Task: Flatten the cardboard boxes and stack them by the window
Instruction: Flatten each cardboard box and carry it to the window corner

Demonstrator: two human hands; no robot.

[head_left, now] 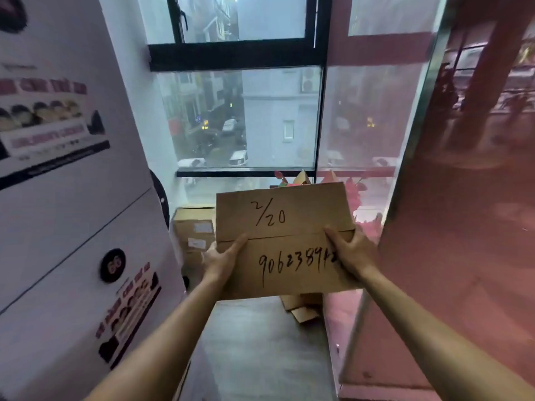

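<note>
By the window point(246, 117), both hands' grip clamps a flattened box point(283, 241) above grey floor point(260, 351).

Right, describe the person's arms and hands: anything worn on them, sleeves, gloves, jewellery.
Both forearms are bare up to the frame edge, with no sleeves showing. The left hand and right hand wear no gloves, and no rings, watch or bracelets are visible.

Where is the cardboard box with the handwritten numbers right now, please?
In the head view the cardboard box is centre frame, held up between the left hand and right hand, in front of the window.
</note>
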